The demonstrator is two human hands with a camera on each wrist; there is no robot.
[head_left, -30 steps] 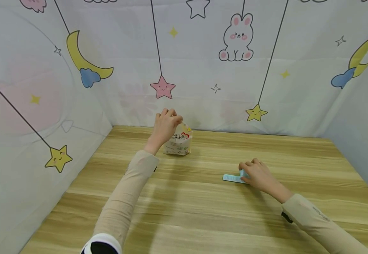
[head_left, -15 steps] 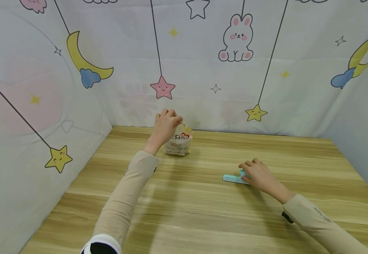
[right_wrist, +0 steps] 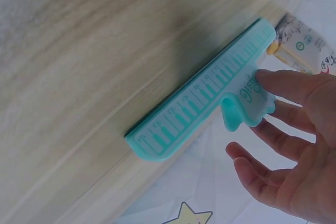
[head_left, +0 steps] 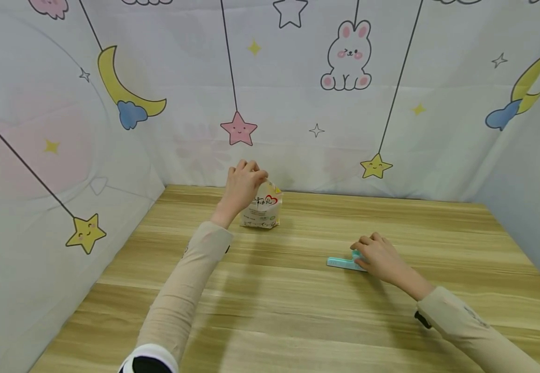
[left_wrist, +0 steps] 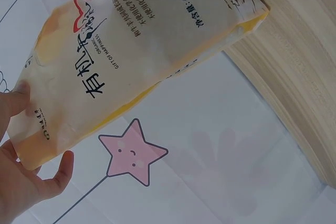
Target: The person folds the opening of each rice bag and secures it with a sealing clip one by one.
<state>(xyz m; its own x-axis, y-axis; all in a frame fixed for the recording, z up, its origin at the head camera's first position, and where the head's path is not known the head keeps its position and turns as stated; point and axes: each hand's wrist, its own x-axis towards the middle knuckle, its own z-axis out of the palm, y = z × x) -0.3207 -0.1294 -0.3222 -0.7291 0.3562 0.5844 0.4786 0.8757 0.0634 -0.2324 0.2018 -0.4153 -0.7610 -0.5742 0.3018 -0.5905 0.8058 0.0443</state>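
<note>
A cream paper-like food bag (head_left: 263,211) with dark lettering and a red heart stands upright on the table, towards the back. My left hand (head_left: 243,184) pinches its top edge; in the left wrist view the thumb (left_wrist: 20,98) lies on the printed front and other fingers are behind the bag. Further right and nearer, my right hand (head_left: 381,256) pinches the handle of a turquoise bag clip (head_left: 342,263). In the right wrist view the clip's long bar (right_wrist: 205,93) bears a piano-key pattern, and its edge is close over the wood. The thumb presses the handle while two fingers hang free.
The wood-grain table (head_left: 298,311) reaches back to a white cloth backdrop (head_left: 298,103) printed with stars, moons and a rabbit. Cloth walls also border the table at left and right. Between the bag and the clip lies a stretch of bare tabletop.
</note>
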